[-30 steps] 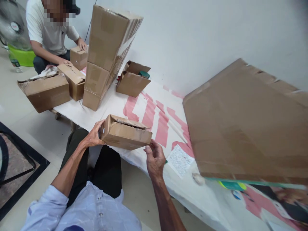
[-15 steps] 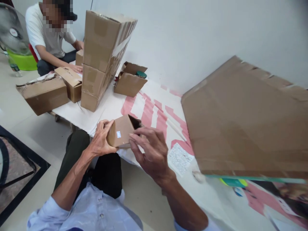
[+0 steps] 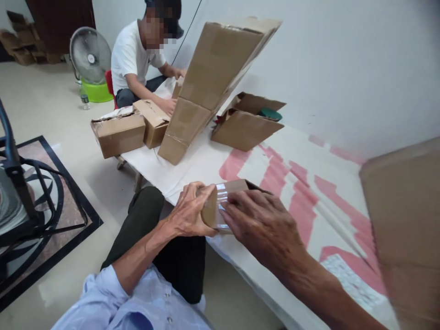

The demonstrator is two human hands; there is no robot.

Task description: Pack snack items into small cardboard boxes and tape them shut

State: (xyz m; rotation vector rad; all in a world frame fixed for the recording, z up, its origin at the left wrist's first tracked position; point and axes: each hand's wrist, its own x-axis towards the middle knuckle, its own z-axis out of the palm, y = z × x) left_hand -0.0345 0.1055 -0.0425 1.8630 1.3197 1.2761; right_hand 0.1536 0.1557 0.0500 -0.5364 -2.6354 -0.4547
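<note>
A small cardboard box is held above my lap, at the near edge of the covered table. My left hand is closed around its left end, thumb underneath and fingers over the top. Across the face toward me, a glossy strip catches the light; whether it is clear tape I cannot tell. My right hand grips the box's right side, its bent fingers lying over the face beside that strip. A dark opening shows at the box's far right, partly behind my right hand.
Tall stacked cartons lean on the white-and-pink table cover. Behind them stands an open carton with a green round item inside. A co-worker sits beyond, handling boxes. Large cardboard stands right; a metal-framed chair is left.
My view has swung left. The small box has turned: its labelled face is replaced by one with a glossy strip, and my right hand has moved from its open edge onto this face.
</note>
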